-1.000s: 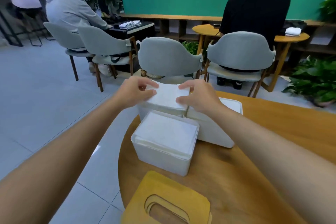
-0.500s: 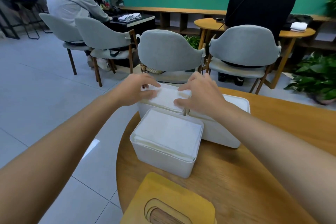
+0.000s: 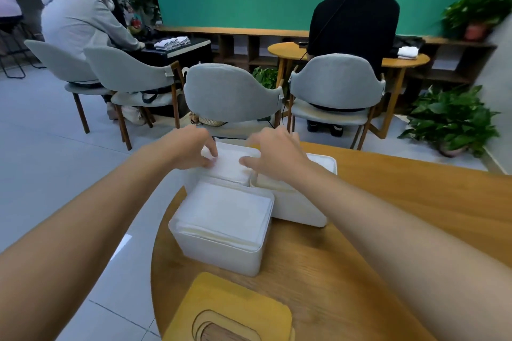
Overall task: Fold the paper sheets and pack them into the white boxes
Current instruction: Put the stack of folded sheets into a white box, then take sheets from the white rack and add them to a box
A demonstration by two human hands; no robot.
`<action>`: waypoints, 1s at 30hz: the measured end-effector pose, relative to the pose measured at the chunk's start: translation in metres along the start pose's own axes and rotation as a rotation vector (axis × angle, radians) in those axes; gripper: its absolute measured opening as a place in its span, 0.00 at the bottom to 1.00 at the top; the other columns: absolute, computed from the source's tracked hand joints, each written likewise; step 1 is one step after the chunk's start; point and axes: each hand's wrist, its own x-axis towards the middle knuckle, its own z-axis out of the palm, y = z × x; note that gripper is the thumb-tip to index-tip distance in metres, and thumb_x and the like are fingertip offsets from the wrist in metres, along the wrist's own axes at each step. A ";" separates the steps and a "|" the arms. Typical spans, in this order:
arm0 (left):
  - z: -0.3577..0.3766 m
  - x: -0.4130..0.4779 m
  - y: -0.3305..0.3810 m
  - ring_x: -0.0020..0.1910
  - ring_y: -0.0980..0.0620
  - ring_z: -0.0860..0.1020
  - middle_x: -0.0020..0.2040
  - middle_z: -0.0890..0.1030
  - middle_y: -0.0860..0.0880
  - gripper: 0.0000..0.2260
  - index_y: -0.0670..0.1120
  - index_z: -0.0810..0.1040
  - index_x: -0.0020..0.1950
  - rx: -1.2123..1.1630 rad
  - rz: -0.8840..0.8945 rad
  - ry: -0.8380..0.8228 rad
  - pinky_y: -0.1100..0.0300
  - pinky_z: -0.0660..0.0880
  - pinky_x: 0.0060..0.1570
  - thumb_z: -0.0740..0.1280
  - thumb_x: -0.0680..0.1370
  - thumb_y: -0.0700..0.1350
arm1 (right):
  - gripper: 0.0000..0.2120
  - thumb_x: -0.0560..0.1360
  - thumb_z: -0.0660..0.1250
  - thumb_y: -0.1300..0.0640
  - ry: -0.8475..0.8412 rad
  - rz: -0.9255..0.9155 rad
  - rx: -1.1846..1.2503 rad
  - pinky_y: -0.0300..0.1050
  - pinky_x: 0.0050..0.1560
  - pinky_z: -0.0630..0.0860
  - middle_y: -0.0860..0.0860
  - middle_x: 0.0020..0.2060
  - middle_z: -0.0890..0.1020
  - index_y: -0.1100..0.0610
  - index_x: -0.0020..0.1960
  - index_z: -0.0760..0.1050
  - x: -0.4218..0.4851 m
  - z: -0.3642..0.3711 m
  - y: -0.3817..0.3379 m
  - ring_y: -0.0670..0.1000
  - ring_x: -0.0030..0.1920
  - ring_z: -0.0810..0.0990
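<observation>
Three white boxes stand together at the round wooden table's [image 3: 388, 230] left edge. The near box [image 3: 221, 260] is filled to the rim with folded white paper [image 3: 227, 210]. Behind it, in the far left box [image 3: 190, 176], lies a folded paper stack [image 3: 230, 165]. My left hand [image 3: 191, 147] grips that stack's left side with curled fingers and thumb. My right hand [image 3: 277, 153] grips its right side, thumb on top. The right box [image 3: 302, 210] sits under my right wrist; its inside is mostly hidden.
A yellow wooden lid [image 3: 232, 310] with an oval slot lies at the table's near edge. Grey chairs [image 3: 232, 94] stand just beyond the table. Two people sit with their backs to me at other tables. Potted plants [image 3: 454, 122] stand at the right.
Both hands have lowered the folded paper stack from above the far left box down into it. My head has tipped up slightly, showing more of the room.
</observation>
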 end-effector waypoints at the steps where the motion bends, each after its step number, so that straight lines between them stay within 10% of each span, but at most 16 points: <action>1: -0.007 -0.002 0.011 0.63 0.47 0.76 0.65 0.80 0.50 0.14 0.53 0.84 0.65 0.013 0.023 0.061 0.50 0.76 0.60 0.74 0.80 0.49 | 0.21 0.80 0.69 0.41 0.061 0.004 0.083 0.56 0.64 0.70 0.51 0.62 0.82 0.50 0.68 0.80 -0.010 -0.010 0.008 0.57 0.68 0.73; 11: -0.064 -0.034 0.272 0.46 0.61 0.80 0.47 0.83 0.59 0.13 0.52 0.83 0.64 -0.403 0.605 0.242 0.68 0.78 0.47 0.74 0.80 0.50 | 0.06 0.78 0.75 0.48 0.317 0.238 0.240 0.49 0.51 0.81 0.42 0.39 0.83 0.48 0.53 0.86 -0.233 -0.137 0.143 0.46 0.46 0.81; 30: -0.149 -0.166 0.845 0.43 0.62 0.81 0.43 0.84 0.57 0.08 0.50 0.87 0.59 -0.719 1.477 0.220 0.74 0.70 0.43 0.74 0.80 0.47 | 0.03 0.75 0.77 0.50 0.647 0.836 -0.228 0.27 0.40 0.67 0.37 0.34 0.81 0.47 0.48 0.86 -0.718 -0.388 0.294 0.41 0.38 0.80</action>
